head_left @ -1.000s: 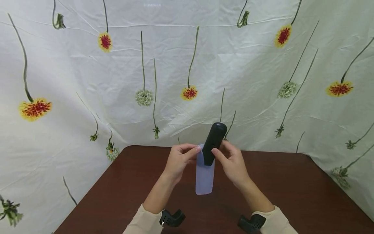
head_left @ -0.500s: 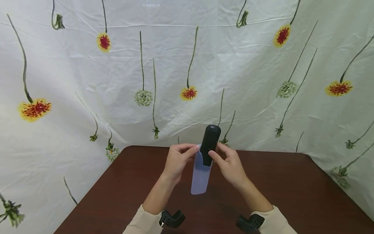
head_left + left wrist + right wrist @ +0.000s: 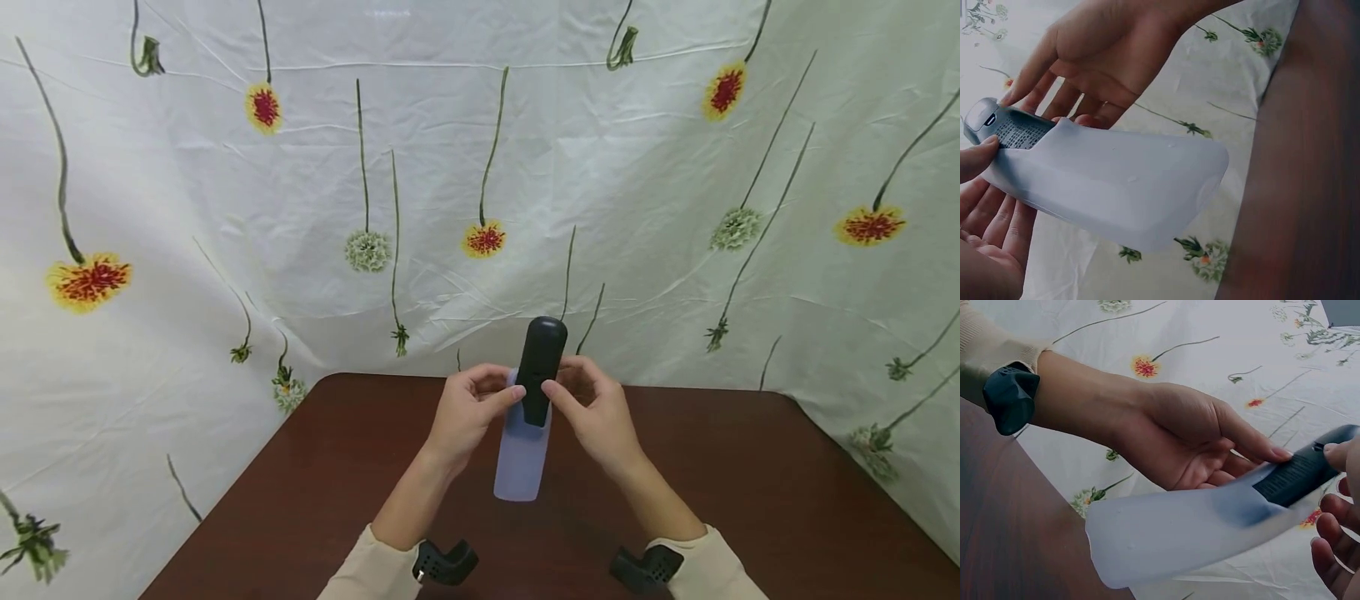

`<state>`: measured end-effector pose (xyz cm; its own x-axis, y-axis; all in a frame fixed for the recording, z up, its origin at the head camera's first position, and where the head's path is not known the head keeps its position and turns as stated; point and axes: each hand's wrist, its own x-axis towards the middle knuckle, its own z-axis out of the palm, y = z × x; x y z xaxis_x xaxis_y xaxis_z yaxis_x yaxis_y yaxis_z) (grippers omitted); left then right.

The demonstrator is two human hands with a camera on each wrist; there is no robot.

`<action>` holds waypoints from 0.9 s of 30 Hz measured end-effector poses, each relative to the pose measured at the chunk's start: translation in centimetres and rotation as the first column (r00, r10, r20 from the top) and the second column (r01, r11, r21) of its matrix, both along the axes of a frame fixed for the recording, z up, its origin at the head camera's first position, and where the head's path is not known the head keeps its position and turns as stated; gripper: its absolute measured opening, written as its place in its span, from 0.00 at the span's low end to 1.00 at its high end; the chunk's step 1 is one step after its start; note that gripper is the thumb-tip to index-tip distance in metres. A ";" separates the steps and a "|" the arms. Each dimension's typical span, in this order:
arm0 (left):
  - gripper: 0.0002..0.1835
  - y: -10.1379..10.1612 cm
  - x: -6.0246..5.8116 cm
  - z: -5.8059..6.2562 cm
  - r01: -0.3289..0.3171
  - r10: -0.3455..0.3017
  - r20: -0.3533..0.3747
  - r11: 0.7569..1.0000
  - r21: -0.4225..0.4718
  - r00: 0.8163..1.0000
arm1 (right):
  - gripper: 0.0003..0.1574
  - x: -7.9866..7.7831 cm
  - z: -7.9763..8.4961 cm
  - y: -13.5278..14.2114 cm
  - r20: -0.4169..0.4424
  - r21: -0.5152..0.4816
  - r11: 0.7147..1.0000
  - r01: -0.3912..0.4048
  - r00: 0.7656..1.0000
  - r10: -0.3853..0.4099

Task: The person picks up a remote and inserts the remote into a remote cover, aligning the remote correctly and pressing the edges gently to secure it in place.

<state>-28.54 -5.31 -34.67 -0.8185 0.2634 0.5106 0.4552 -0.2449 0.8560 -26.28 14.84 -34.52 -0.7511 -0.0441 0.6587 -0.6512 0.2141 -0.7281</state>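
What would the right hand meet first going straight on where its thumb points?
The black device, which the right hand touches with its thumb; beyond it, probably the left hand, though depth is unclear.

The device [image 3: 543, 346] and smooth cover [image 3: 520, 469] are looking like plastic. Beyond the table's [image 3: 712, 467] far edge, creased cloth [image 3: 450, 158] is hanging.

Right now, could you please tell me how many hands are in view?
2. The left hand holds the black device and pale case from the left; the right hand holds them from the right. Some fingers are hidden.
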 end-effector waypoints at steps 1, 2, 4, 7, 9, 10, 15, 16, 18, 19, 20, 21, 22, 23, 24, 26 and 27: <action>0.12 0.0 0.0 0.1 -0.010 0.010 -0.004 1.000 0.011 1.000 | 0.11 0.0 0.1 0.2 0.002 -0.009 1.000 0.000 1.000 0.000; 0.12 0.1 0.1 0.2 -0.021 0.021 -0.006 1.000 0.023 1.000 | 0.08 0.0 0.2 0.3 0.006 -0.012 1.000 0.002 1.000 -0.002; 0.11 0.1 0.2 0.5 -0.045 0.045 -0.005 0.998 0.046 0.999 | 0.05 0.0 0.3 0.6 0.019 0.010 1.000 0.001 1.000 -0.001; 0.10 0.1 0.3 0.7 -0.066 0.067 -0.002 0.995 0.076 0.998 | 0.05 0.1 0.3 0.8 0.073 0.082 0.996 -0.033 0.997 0.027; 0.10 0.0 0.3 0.8 -0.073 0.073 0.000 0.994 0.085 0.997 | 0.08 0.1 0.3 0.8 0.118 0.129 0.989 -0.069 0.991 0.054; 0.09 0.0 0.3 0.8 -0.074 0.074 0.001 0.993 0.087 0.997 | 0.09 0.2 0.3 0.8 0.141 0.146 0.986 -0.083 0.988 0.063; 0.09 0.1 0.4 0.5 -0.078 0.079 -0.001 0.994 0.074 0.997 | 0.10 0.4 0.4 0.7 0.191 0.167 0.982 -0.094 0.980 0.061; 0.09 0.1 0.3 0.4 -0.080 0.081 -0.005 0.994 0.068 0.997 | 0.09 0.4 0.4 0.7 0.192 0.172 0.981 -0.091 0.980 0.057; 0.10 0.2 0.3 0.3 -0.091 0.092 -0.014 0.994 0.055 0.996 | 0.08 0.5 0.5 0.7 0.188 0.186 0.979 -0.087 0.981 0.051; 0.10 0.2 0.2 0.2 -0.097 0.098 -0.016 0.994 0.051 0.995 | 0.07 0.5 0.5 0.7 0.185 0.192 0.978 -0.085 0.981 0.049; 0.10 0.3 0.2 0.2 -0.104 0.105 -0.020 0.994 0.047 0.994 | 0.06 0.5 0.5 0.7 0.182 0.199 0.976 -0.085 0.982 0.049; 0.10 0.3 0.2 0.1 -0.108 0.109 -0.022 0.993 0.044 0.994 | 0.05 0.4 0.5 0.7 0.180 0.203 0.976 -0.084 0.983 0.047; 0.10 0.3 0.2 0.1 -0.114 0.115 -0.024 0.993 0.041 0.993 | 0.04 0.4 0.5 0.7 0.180 0.205 0.975 -0.085 0.983 0.048; 0.10 0.3 0.2 0.1 -0.122 0.123 -0.028 0.992 0.034 0.992 | 0.03 0.4 0.5 0.7 0.181 0.207 0.975 -0.086 0.982 0.048; 0.10 0.3 0.2 0.2 -0.131 0.132 -0.035 0.991 0.025 0.991 | 0.03 0.3 0.5 0.6 0.185 0.205 0.975 -0.088 0.982 0.050; 0.11 0.3 0.2 0.2 -0.151 0.151 -0.058 0.988 0.000 0.987 | 0.03 0.3 0.5 0.5 0.198 0.197 0.976 -0.092 0.979 0.052; 0.11 0.3 0.1 0.2 -0.161 0.160 -0.074 0.987 -0.013 0.984 | 0.03 0.3 0.5 0.5 0.208 0.191 0.977 -0.093 0.977 0.052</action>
